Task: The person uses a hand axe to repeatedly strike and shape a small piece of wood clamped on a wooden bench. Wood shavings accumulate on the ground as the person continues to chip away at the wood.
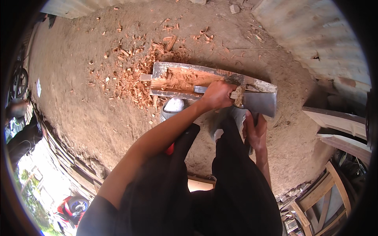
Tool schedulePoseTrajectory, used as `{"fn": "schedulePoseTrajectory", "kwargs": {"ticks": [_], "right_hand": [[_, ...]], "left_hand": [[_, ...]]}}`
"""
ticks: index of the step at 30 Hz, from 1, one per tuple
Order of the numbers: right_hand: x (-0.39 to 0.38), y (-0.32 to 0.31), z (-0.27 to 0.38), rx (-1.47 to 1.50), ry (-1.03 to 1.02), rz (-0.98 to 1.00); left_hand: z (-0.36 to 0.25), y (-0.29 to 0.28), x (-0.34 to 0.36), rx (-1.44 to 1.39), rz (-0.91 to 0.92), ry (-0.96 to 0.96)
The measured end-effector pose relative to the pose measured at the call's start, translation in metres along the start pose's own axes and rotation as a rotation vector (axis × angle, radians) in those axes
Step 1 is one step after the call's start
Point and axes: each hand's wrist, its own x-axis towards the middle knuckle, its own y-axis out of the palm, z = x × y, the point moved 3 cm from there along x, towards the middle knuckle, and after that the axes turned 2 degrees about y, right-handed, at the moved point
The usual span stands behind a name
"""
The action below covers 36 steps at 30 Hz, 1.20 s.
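Observation:
A long wooden block (175, 78) with weathered edges and a hollowed, reddish middle lies across the ground before me. My left hand (218, 94) is closed over it on a chisel, whose flat metal part (200, 89) points left and whose frayed wooden end (237, 95) shows right of my fist. Beside that end is a broad metal axe head (260, 103) at the block's right end. My right hand (255, 129) is closed on the axe's handle, below the head. A shoe (173, 105) shows just under the block.
Wood chips (134, 82) lie heaped at left on the dirt floor (78, 118). Corrugated metal sheets (315, 35) edge the upper right. Old boards (334, 122) and a wooden frame (323, 188) stand at right. A red motorbike (71, 208) is at lower left.

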Motion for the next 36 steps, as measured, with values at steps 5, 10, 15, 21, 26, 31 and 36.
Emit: {"fn": "schedulePoseTrajectory", "kwargs": {"ticks": [5,10,15,21,26,31,36], "right_hand": [[-0.002,-0.003,0.001,0.158,-0.026,-0.013],[0.005,-0.004,0.004,0.068,0.108,0.076],[-0.003,-0.011,-0.005,0.284,-0.021,-0.017],[0.008,-0.013,0.001,0.124,0.033,0.021],[0.004,0.003,-0.015,0.023,0.037,0.054],[0.003,-0.020,-0.002,0.026,0.065,-0.037],[-0.002,-0.007,-0.015,0.163,-0.013,-0.014]], "left_hand": [[0.001,-0.001,-0.006,-0.022,-0.039,0.028],[0.005,0.000,-0.004,0.014,0.027,-0.002],[0.000,0.000,-0.002,0.002,0.015,-0.002],[0.002,0.002,-0.002,0.064,0.062,-0.008],[0.008,0.009,-0.002,0.082,0.098,-0.021],[0.010,0.007,-0.005,0.117,0.052,0.005],[0.006,-0.003,-0.004,0.025,0.007,0.008]]}}
